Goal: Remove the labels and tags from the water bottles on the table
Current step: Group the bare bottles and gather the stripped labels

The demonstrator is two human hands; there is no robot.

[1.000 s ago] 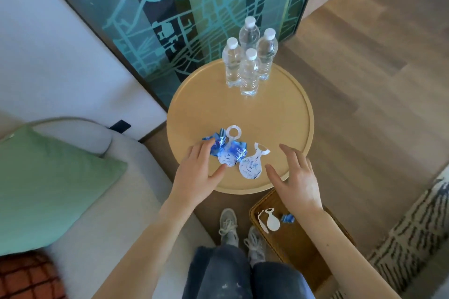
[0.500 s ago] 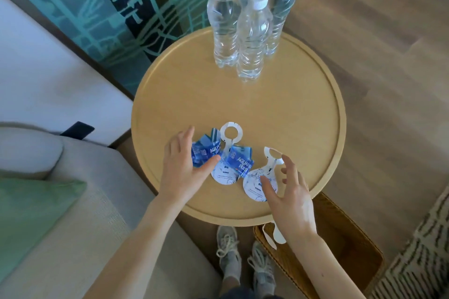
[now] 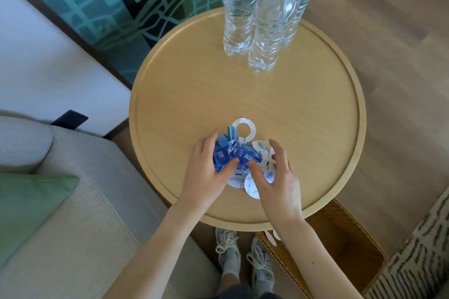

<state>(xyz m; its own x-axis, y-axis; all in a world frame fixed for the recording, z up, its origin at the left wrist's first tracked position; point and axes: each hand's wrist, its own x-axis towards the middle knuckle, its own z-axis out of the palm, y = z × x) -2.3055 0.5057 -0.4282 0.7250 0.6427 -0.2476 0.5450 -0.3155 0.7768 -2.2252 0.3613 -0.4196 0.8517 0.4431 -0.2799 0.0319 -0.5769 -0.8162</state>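
Head view, lower centre: our left hand [image 3: 206, 173] curls round crumpled blue plastic labels [image 3: 230, 153], right hand [image 3: 275, 177] round white card neck tags [image 3: 250, 189]. Let's squeeze them into one bundle before lifting, so none slips.

The left hand [image 3: 206, 172] is gripping the crumpled blue plastic labels [image 3: 233, 153] near the front edge of the round light-wood table [image 3: 243, 94], with its thumb pressing into them. The right hand [image 3: 277, 177] is curling over the white paper ring tags [image 3: 243, 128], its thumb touching the labels. Clear plastic water bottles [image 3: 272, 22] are standing clustered at the table's far side, well apart from the pile. A brown woven basket [image 3: 340, 233] is sitting on the floor below the table's near right edge.
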